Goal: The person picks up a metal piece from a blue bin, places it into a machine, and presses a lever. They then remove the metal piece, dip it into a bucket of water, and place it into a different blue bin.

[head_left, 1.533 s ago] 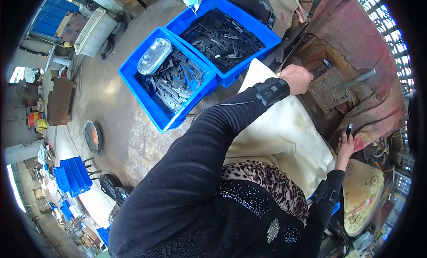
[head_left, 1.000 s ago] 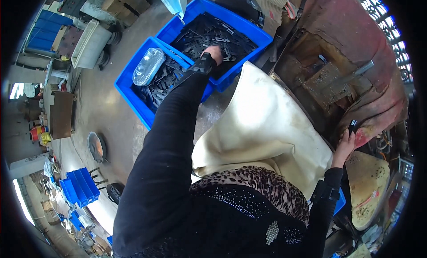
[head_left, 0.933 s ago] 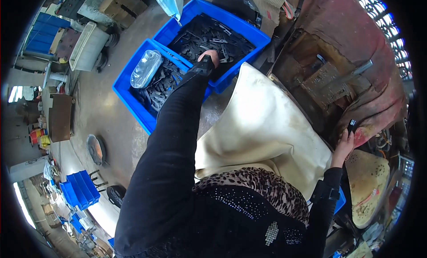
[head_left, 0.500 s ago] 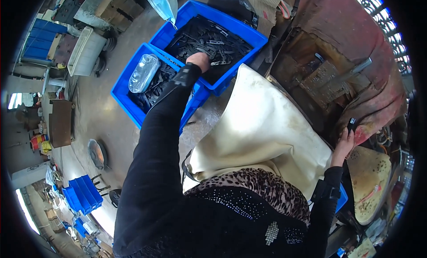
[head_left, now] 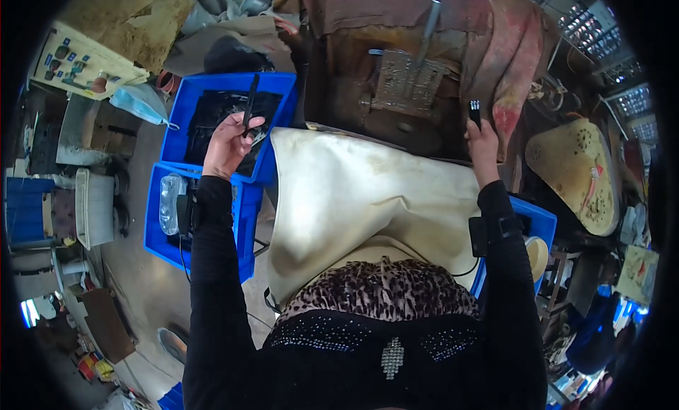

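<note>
My left hand [head_left: 230,143] is raised over the far blue bin [head_left: 180,124], its fingers pinching a thin, dark, flat strip [head_left: 252,99] that stands nearly upright. Loose dark flat pieces [head_left: 212,116] fill that bin. At the right, my right hand [head_left: 484,147] is closed on a short black piece [head_left: 474,112] with small bright spots at its upper end; its exact kind cannot be made out. This hand is beside the right edge of a grimy machine bay with a wet metal block [head_left: 409,79] in it. A cream apron [head_left: 368,180] covers my lap between the hands.
A nearer blue bin [head_left: 157,244] holds a clear plastic container [head_left: 170,201]. A metal rod [head_left: 429,30] slants up from the block, and reddish cloth [head_left: 495,78] drapes the bay. Right of me are another blue bin [head_left: 543,215] and a stained cream board [head_left: 580,173]. A control box [head_left: 88,63] stands far left.
My left hand has come up out of the dark pieces with a strip in its fingers. The view has turned toward the machine. My right hand still holds its black piece.
</note>
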A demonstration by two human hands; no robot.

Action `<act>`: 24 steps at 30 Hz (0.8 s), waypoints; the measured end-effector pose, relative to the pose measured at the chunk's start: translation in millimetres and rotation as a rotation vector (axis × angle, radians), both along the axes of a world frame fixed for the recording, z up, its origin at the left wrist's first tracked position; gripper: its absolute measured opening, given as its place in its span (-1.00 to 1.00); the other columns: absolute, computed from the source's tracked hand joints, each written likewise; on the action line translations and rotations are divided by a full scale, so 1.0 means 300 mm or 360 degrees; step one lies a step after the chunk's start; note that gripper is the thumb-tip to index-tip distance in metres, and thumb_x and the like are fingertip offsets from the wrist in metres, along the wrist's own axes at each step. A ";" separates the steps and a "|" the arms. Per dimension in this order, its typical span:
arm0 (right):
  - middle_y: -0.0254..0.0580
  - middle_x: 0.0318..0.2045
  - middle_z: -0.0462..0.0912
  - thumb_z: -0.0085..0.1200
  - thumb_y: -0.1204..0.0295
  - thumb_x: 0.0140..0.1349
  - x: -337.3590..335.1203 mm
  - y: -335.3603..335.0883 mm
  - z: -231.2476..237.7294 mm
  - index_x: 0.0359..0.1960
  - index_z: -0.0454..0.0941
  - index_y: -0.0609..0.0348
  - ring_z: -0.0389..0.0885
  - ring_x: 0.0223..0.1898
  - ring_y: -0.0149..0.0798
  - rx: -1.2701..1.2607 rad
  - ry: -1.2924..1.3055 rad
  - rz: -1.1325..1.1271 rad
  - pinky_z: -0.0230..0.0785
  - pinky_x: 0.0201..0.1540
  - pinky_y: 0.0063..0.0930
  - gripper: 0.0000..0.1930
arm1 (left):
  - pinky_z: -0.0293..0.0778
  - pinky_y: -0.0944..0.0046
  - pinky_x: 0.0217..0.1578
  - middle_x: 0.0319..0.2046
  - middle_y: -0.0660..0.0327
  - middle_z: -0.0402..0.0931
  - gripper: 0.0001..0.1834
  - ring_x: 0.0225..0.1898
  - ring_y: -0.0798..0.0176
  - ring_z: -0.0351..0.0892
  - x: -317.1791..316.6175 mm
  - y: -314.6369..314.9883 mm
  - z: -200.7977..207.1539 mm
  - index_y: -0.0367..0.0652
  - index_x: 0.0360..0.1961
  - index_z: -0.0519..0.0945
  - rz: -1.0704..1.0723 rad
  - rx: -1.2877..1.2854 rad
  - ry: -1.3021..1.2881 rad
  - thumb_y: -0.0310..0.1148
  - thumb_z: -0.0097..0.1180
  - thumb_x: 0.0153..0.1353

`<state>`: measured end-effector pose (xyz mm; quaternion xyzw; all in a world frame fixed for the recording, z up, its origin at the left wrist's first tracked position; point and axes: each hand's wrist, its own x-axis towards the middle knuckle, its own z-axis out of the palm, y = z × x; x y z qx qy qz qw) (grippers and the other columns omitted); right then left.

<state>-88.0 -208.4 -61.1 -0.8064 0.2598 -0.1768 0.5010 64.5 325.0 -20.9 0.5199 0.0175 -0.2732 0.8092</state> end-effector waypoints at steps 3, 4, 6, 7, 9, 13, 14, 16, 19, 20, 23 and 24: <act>-0.40 -0.64 0.46 0.07 0.28 0.32 -0.006 0.022 0.036 -0.42 0.45 0.18 0.35 -0.65 -0.52 0.0098 0.0078 -0.0010 0.19 -0.59 -0.54 -0.76 | 0.33 0.52 -0.56 -0.18 0.06 0.62 -0.64 -0.49 0.41 0.44 -0.025 -0.189 0.098 -0.22 0.11 0.38 -0.0088 -0.0158 -0.0093 -0.52 -0.11 0.28; -0.39 -0.64 0.46 0.06 0.28 0.32 -0.010 0.030 0.051 -0.44 0.43 0.17 0.35 -0.65 -0.52 0.0143 0.0105 -0.0014 0.19 -0.59 -0.54 -0.75 | 0.30 0.54 -0.58 -0.18 0.07 0.61 -0.58 -0.50 0.43 0.43 -0.035 -0.259 0.126 -0.17 0.19 0.33 -0.0124 -0.0210 -0.0130 -0.54 -0.11 0.29; -0.39 -0.64 0.46 0.06 0.27 0.32 -0.009 0.034 0.065 -0.46 0.42 0.17 0.36 -0.65 -0.52 0.0189 0.0119 -0.0018 0.19 -0.58 -0.54 -0.74 | 0.26 0.55 -0.60 -0.18 0.08 0.60 -0.52 -0.50 0.45 0.42 -0.041 -0.387 0.145 -0.13 0.26 0.29 -0.0162 -0.0260 -0.0179 -0.55 -0.12 0.30; -0.36 -0.64 0.47 0.06 0.27 0.32 -0.007 0.034 0.065 -0.46 0.42 0.18 0.37 -0.65 -0.49 0.0209 0.0125 -0.0014 0.20 -0.58 -0.51 -0.73 | 0.27 0.55 -0.59 -0.18 0.10 0.59 -0.48 -0.50 0.46 0.40 -0.039 -0.444 0.142 -0.08 0.31 0.24 -0.0220 -0.0237 -0.0240 -0.57 -0.13 0.31; -0.32 -0.65 0.48 0.05 0.27 0.32 -0.005 0.032 0.058 -0.45 0.41 0.20 0.41 -0.64 -0.42 0.0244 0.0141 -0.0012 0.23 -0.56 -0.46 -0.73 | 0.29 0.54 -0.59 -0.18 0.12 0.57 -0.43 -0.51 0.47 0.39 -0.042 -0.559 0.124 -0.04 0.35 0.19 -0.0284 -0.0217 -0.0307 -0.59 -0.14 0.32; -0.21 -0.65 0.47 0.04 0.28 0.32 -0.005 0.020 0.011 -0.43 0.40 0.25 0.44 -0.62 -0.28 -0.0074 0.0033 0.0027 0.27 -0.51 -0.36 -0.72 | 0.36 0.49 -0.53 -0.19 0.19 0.53 -0.47 -0.49 0.47 0.42 -0.063 -0.776 0.052 -0.03 0.30 0.31 -0.0256 0.0164 -0.0530 -0.64 -0.23 0.32; -0.21 -0.65 0.47 0.04 0.28 0.32 -0.005 0.020 0.006 -0.43 0.40 0.25 0.44 -0.62 -0.28 -0.0082 0.0023 0.0020 0.27 -0.51 -0.36 -0.72 | 0.38 0.48 -0.50 -0.20 0.24 0.51 -0.48 -0.48 0.47 0.43 -0.072 -0.806 0.033 -0.05 0.23 0.41 -0.0232 0.0298 -0.0613 -0.67 -0.24 0.29; -0.15 -0.65 0.47 0.04 0.29 0.31 -0.003 0.032 0.003 -0.42 0.39 0.27 0.46 -0.60 -0.20 -0.0086 0.0022 0.0025 0.28 -0.48 -0.31 -0.72 | 0.40 0.46 -0.50 -0.22 0.24 0.50 -0.48 -0.47 0.46 0.45 -0.086 -0.838 -0.030 -0.07 0.16 0.47 -0.0259 0.0438 -0.0885 -0.71 -0.23 0.23; -0.12 -0.64 0.47 0.04 0.29 0.32 -0.001 0.036 0.014 -0.42 0.39 0.29 0.47 -0.58 -0.16 -0.0095 0.0024 0.0024 0.29 -0.47 -0.29 -0.71 | 0.43 0.42 -0.48 -0.27 0.24 0.49 -0.47 -0.45 0.42 0.49 -0.107 -0.854 -0.063 -0.12 0.03 0.58 -0.0298 0.0738 -0.1412 -0.78 -0.22 0.12; -0.12 -0.64 0.47 0.03 0.28 0.32 -0.002 0.036 0.015 -0.42 0.39 0.29 0.47 -0.58 -0.16 -0.0101 0.0033 0.0023 0.29 -0.47 -0.29 -0.71 | 0.45 0.37 -0.44 -0.30 0.18 0.50 -0.50 -0.43 0.33 0.51 -0.110 -0.852 -0.053 -0.14 -0.04 0.60 -0.0251 0.0817 -0.1421 -0.78 -0.16 0.07; -0.12 -0.64 0.47 0.03 0.28 0.32 -0.007 0.036 0.020 -0.43 0.38 0.28 0.47 -0.58 -0.15 -0.0098 0.0039 0.0021 0.29 -0.46 -0.28 -0.71 | 0.48 0.27 -0.36 -0.37 0.05 0.52 -0.56 -0.41 0.17 0.57 -0.108 -0.849 -0.039 -0.19 -0.16 0.64 -0.0156 0.0974 -0.1445 -0.77 -0.06 -0.05; -0.11 -0.64 0.47 0.02 0.29 0.32 -0.010 0.037 0.021 -0.43 0.38 0.28 0.48 -0.57 -0.15 -0.0092 0.0045 0.0025 0.29 -0.46 -0.27 -0.71 | 0.48 0.27 -0.37 -0.36 0.07 0.51 -0.54 -0.41 0.18 0.56 -0.102 -0.851 -0.061 -0.19 -0.16 0.64 -0.0149 0.1031 -0.1512 -0.78 -0.08 -0.06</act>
